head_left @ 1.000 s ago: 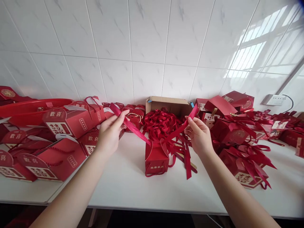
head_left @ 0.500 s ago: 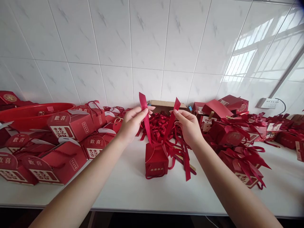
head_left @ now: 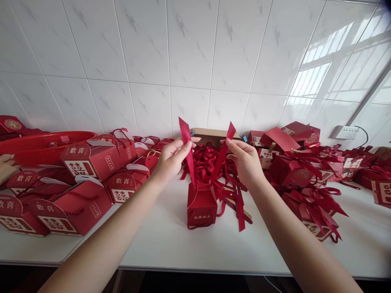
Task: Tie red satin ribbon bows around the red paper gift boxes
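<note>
A small red gift box (head_left: 201, 205) stands on the white table (head_left: 171, 244) in front of me. A red ribbon (head_left: 188, 152) runs up from the box's top in two ends. My left hand (head_left: 172, 158) pinches the left end, and my right hand (head_left: 246, 160) pinches the right end (head_left: 224, 148). Both ends point upward above the box, a hand's width apart.
A cardboard box (head_left: 214, 136) of loose red ribbons sits behind against the tiled wall. Red gift boxes (head_left: 88, 158) pile up on the left with a red basin (head_left: 39, 142); ribbon-tied boxes (head_left: 308, 211) crowd the right. Another person's hand (head_left: 6, 167) shows at the far left edge.
A second ago the two ribbon ends were held wide apart and low. Both my hands have brought them up and inward over the box. Another person's hand has appeared at the left.
</note>
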### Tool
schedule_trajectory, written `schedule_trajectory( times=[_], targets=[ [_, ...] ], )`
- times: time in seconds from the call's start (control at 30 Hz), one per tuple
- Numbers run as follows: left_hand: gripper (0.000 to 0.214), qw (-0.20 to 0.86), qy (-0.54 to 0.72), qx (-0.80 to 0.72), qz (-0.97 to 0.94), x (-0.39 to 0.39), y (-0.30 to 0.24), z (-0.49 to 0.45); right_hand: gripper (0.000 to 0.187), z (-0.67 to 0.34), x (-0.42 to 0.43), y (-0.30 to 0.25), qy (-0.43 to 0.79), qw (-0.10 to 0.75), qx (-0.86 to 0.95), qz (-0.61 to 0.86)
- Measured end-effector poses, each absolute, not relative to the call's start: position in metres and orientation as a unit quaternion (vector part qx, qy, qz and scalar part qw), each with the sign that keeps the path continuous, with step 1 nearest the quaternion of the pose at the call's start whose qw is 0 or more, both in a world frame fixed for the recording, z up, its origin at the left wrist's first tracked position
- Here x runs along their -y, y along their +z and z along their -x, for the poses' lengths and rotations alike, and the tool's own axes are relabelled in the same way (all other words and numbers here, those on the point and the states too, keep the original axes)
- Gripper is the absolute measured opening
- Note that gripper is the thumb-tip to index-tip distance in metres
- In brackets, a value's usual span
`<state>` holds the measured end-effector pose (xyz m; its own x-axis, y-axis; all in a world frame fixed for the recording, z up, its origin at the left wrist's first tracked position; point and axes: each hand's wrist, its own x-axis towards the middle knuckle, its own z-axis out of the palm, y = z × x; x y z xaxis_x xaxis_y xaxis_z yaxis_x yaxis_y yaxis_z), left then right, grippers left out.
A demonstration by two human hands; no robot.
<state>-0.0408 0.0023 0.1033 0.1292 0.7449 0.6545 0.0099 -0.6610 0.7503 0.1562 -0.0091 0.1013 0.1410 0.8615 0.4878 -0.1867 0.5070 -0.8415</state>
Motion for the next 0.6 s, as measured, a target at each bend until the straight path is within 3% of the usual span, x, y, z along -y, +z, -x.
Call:
schedule_trajectory(
  times=[0.27, 0.43, 0.6],
  targets=[
    [0.03, 0.268, 0.575, -0.271, -0.724, -0.0038, 0.1057, 0.0366, 0.025, -0.1522, 0.0028, 0.1016, 0.44, 0.681, 0.524, 0.262],
    [0.022, 0.299, 0.525, -0.268, -0.75, -0.0016, 0.1087, 0.0325, 0.023, -0.1473, 0.0011, 0.1073, 0.424, 0.606, 0.609, 0.286],
    [0.036, 0.297, 0.5, -0.288, -0.76, -0.0015, 0.1083, 0.0306, 0.014, -0.1468, 0.0092, 0.1037, 0.429, 0.511, 0.711, 0.223]
  ],
)
